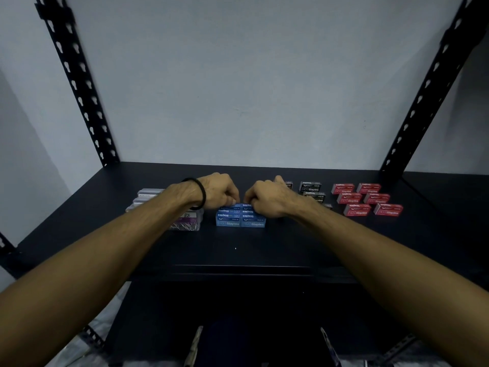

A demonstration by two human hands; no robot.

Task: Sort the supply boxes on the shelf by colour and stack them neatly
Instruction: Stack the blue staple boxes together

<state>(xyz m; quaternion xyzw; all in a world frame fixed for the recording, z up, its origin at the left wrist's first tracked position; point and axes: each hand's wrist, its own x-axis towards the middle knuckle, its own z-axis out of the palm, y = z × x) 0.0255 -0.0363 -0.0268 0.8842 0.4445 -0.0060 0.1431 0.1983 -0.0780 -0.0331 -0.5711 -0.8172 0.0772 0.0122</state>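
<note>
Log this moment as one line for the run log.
left hand + right hand: on blue boxes | red boxes: grouped right | black boxes: between

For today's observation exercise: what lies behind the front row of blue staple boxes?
More blue staple boxes in rows. The left hand and right hand cover the rearmost ones.

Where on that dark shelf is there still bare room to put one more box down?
The front strip of the shelf, before the blue boxes, is bare. So is the back strip along the wall. It is crowded mid-shelf: clear cases left, both hands on the blue boxes, then black boxes and red boxes.
</note>
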